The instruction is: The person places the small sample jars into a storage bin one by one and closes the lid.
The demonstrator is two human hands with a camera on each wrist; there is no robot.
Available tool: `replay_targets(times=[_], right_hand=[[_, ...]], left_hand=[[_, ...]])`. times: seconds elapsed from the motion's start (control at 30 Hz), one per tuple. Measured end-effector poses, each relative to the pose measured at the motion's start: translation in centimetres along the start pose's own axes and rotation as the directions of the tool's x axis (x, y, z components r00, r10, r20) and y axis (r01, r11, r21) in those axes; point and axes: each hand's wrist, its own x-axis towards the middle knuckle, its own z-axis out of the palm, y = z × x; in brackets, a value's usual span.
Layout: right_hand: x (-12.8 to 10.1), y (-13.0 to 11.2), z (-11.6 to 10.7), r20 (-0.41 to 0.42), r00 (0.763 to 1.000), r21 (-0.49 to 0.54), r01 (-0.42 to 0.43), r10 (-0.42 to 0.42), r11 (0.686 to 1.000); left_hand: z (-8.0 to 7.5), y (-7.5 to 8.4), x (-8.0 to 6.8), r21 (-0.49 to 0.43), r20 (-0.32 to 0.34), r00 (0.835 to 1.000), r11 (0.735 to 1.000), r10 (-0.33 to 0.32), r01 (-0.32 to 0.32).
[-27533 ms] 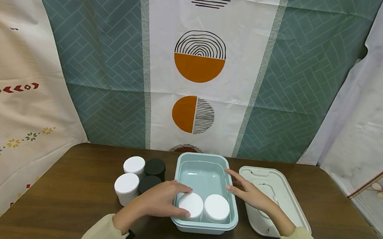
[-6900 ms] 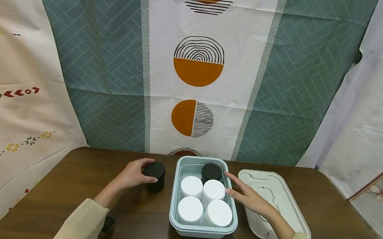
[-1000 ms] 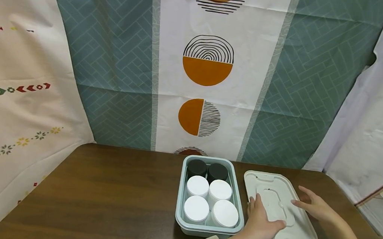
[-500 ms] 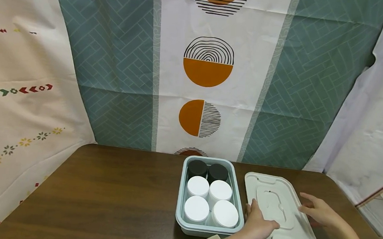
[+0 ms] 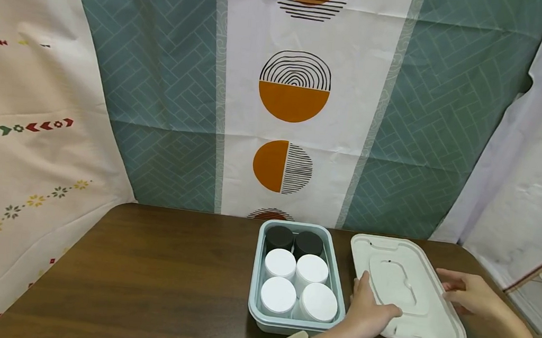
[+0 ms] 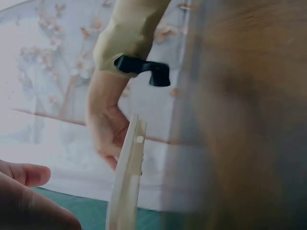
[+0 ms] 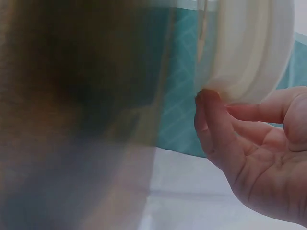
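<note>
My right hand point(image 5: 473, 296) pinches the right edge of a white rectangular lid point(image 5: 400, 288). In the right wrist view, the thumb and fingers point(image 7: 218, 120) meet at the rim of the lid point(image 7: 249, 48). Seen edge-on in the left wrist view, the lid point(image 6: 125, 177) hangs above the table. My left hand point(image 5: 362, 317) is at the lid's left side, fingers fairly straight and thumb apart over the lid; any contact there is unclear. Left of it stands a light blue tub point(image 5: 255, 300) holding several white-lidded jars point(image 5: 278, 296) and two black-topped jars point(image 5: 308, 243).
The dark brown wooden table point(image 5: 148, 276) stretches away to the left of the tub. A patterned curtain point(image 5: 162, 91) hangs behind its far edge, with light cloths at either side.
The right hand, earlier beside the lid, now grips its edge. The lid has risen off the table and shifted right. Before that, the jars went from the table into the tub.
</note>
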Motion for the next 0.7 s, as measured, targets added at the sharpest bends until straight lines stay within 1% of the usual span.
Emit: replay_targets(times=[0.07, 0.13, 0.2, 0.27, 0.37, 0.5, 0.57, 0.7], right_hand=[[-0.2, -0.6, -0.5, -0.022, 1.0, -0.005, -0.003, 0.003, 1.0], [-0.3, -1.1, -1.1, -0.034, 0.999, 0.013, 0.005, -0.005, 1.0], [-0.5, -1.6, -1.5, -0.044, 0.999, 0.025, 0.027, -0.026, 0.999], [-0.6, -2.2, -1.8, -0.054, 0.998, 0.033, 0.043, -0.041, 0.999], [-0.6, -3.4, -2.0, -0.081, 0.995, 0.014, 0.06, -0.059, 0.998], [-0.5, -5.0, -1.9, -0.097, 0.993, 0.021, 0.07, -0.068, 0.997], [-0.4, -5.8, -1.6, -0.094, 0.993, 0.044, 0.077, -0.073, 0.996], [-0.1, -7.5, -1.0, -0.098, 0.989, 0.089, 0.119, -0.11, 0.989]], left_hand=[[-0.6, 1.0, -0.1, -0.021, 0.009, 0.999, 0.999, 0.034, -0.034], [-1.3, 2.0, -0.1, -0.052, 0.025, 0.997, 0.996, 0.069, -0.068], [-2.1, 2.9, 0.0, -0.121, 0.044, 0.994, 0.989, 0.095, -0.089], [-3.0, 3.5, 0.1, -0.196, 0.064, 0.992, 0.976, 0.111, -0.096], [-4.5, 4.1, 0.2, -0.284, 0.104, 0.988, 0.955, 0.117, -0.083], [-6.4, 4.6, 0.2, -0.305, 0.147, 0.979, 0.948, 0.143, -0.092], [-7.3, 4.8, 0.2, -0.305, 0.158, 0.973, 0.946, 0.167, -0.112], [-9.2, 5.4, 0.4, -0.292, 0.174, 0.963, 0.945, 0.207, -0.15]])
